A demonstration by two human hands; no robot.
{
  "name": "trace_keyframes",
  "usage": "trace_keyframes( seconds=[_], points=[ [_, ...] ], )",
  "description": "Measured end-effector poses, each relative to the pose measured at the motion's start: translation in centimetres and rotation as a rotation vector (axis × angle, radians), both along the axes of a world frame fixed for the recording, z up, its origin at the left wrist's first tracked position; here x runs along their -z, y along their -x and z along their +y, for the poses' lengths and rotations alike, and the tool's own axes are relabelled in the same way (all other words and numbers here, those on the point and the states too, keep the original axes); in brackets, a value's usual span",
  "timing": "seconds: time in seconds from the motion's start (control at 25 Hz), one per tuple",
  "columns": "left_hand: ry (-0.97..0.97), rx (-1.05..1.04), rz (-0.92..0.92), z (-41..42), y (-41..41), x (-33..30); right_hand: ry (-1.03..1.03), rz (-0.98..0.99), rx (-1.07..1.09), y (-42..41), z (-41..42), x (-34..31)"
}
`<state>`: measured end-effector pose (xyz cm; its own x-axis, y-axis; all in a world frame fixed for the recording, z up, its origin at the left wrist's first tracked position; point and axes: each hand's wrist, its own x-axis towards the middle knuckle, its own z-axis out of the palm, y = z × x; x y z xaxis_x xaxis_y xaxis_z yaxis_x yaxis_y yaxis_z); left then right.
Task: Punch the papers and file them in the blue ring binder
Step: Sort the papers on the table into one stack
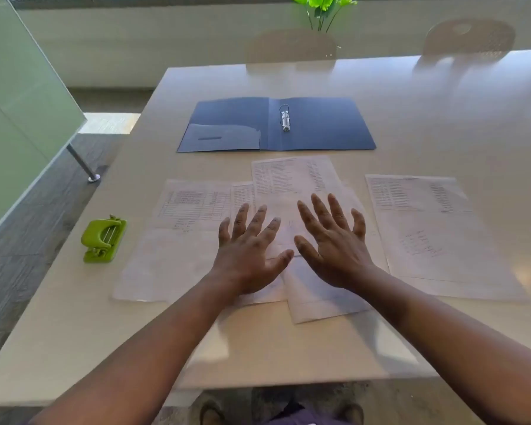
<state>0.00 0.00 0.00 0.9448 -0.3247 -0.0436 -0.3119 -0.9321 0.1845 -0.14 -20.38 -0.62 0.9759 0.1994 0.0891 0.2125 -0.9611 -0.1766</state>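
Observation:
The blue ring binder (319,124) lies open and flat at the middle of the table, its metal rings (285,118) near the spine. Several printed papers (178,240) are spread loosely in front of it, some overlapping, with one sheet (436,237) apart at the right. A green hole punch (104,239) sits at the left, near the table edge. My left hand (252,253) and my right hand (331,240) hover side by side over the middle papers, palms down, fingers spread and straight. Neither hand holds anything.
The white table (288,348) ends close at the left and front. Two chairs (292,46) stand beyond the far edge, with a green plant (324,7) behind them. A green partition (19,102) on a metal foot stands to the left.

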Motion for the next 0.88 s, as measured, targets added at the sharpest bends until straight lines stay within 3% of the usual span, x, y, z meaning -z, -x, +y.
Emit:
trace_keyframes(
  seconds=[0.6, 0.76, 0.88],
  points=[
    [0.026, -0.05, 0.019, 0.7, -0.1, 0.5, 0.004, 0.16, 0.052, 0.0, -0.2, 0.3],
    [0.236, -0.111, 0.192, 0.8, -1.2, -1.4, -0.002, 0.159, 0.062, 0.2, -0.2, 0.0],
    [0.656, -0.26, 0.323, 0.5, -1.8, -3.2, -0.006, 0.144, 0.076, 0.2, -0.2, -0.1]
  ],
)
